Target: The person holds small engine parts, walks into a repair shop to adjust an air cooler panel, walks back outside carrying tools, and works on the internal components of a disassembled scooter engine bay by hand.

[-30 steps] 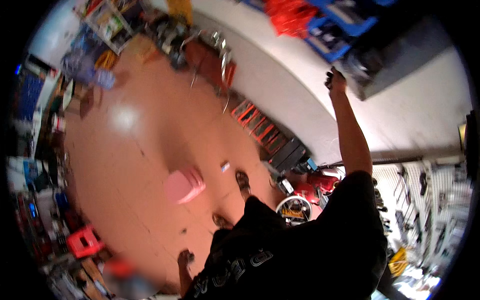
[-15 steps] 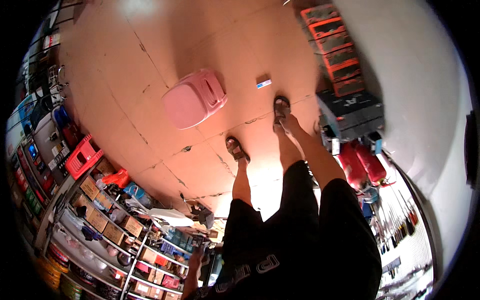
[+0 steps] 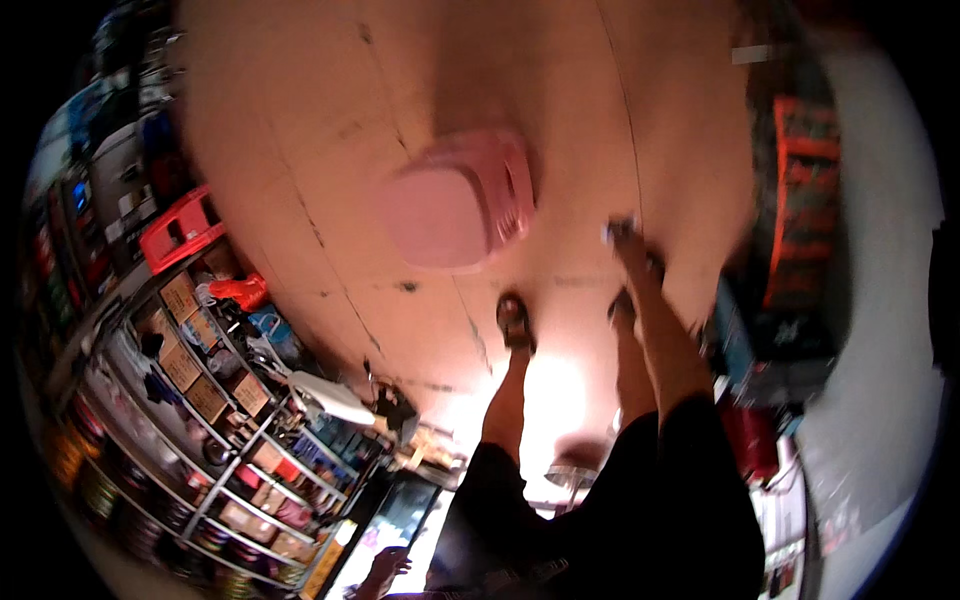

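- Since half a second ago, pink stool (image 3: 455, 210) drifted toward centre; view blurred.
- Left hand (image 3: 385, 568) low beside shelf rack (image 3: 200, 440), fingers loosely spread, empty; right hand out of sight.
- Risk: feet (image 3: 515, 322) just below stool; stepping forward blind could trip.

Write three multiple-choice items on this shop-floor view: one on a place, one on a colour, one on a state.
1. Where is the pink stool?
A. on the tiled floor, ahead of the person's feet
B. on the shelving
C. against the white wall

2. What colour is the crate beside the shelving rack?
A. blue
B. red
C. green

3. What does the left hand hold?
A. a wrench
B. a box
C. nothing that can be seen

Answers:
1 A, the stool stands on bare floor just beyond the sandalled left foot.
2 B, the crate is plainly red.
3 C, the fingers at the lower edge look spread and empty; the right hand is out of view.
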The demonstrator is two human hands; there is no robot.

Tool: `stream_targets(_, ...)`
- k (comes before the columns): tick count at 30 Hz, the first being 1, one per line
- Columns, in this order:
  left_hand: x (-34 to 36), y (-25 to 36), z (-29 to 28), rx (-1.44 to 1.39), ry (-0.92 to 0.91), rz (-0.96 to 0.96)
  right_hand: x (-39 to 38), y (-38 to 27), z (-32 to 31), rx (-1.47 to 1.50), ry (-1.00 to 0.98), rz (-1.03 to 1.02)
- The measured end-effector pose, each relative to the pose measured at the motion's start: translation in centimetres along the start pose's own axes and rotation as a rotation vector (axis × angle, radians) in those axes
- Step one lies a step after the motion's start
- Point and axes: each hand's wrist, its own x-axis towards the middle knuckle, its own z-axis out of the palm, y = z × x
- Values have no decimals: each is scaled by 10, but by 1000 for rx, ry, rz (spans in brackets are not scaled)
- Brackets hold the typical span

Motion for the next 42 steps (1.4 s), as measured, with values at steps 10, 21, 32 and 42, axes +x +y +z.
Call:
stream_targets(10,31,147,-39,-222,7,387,-216,-143,-321,-107,-65,-293)
stream_targets(21,22,716,-91,-367,-371,1141,-150,-320,-605,12,325,40)
stream_targets(32,-353,1049,-278,130,2,1875,29,-671,-533,-148,-11,-146)
stream_targets(42,32,868,-504,-1128,88,609,180,-1123,-569,-166,17,-419)
